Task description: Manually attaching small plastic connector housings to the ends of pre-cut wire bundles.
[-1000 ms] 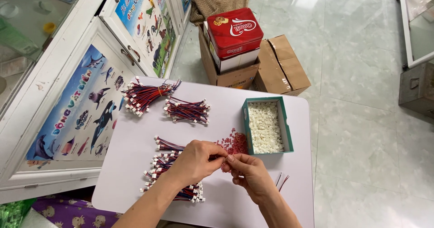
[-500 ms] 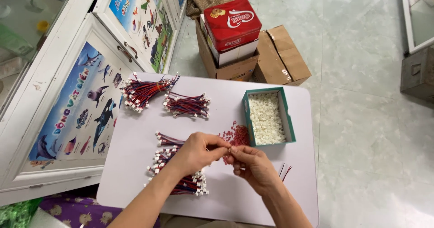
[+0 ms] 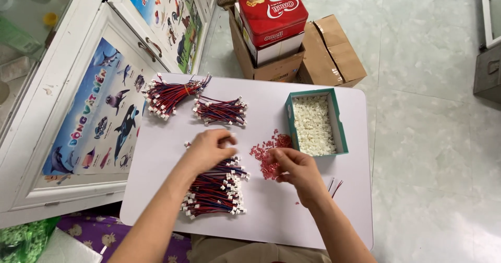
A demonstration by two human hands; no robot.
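Hands now parted, left hand [image 3: 209, 149] over wire bundle [image 3: 215, 190], right fingers [image 3: 279, 158] on red connectors [image 3: 267, 156]

A: Light? 
B: Bright, even daylight, prob from upper right; floor tiles [image 3: 428, 59] show a pale sheen there.
A: Shadows?
B: Soft, faint ones under the left hand [image 3: 209, 148] and right hand [image 3: 297, 169] on the white table [image 3: 261, 221]. No hard glare on it.
A: Sharpness?
B: Centre fairly crisp; left hand's fingers slightly motion-blurred. Wide-angle bend at edges, cabinet [image 3: 62, 138] lines lean. Glass top left looks hazy.
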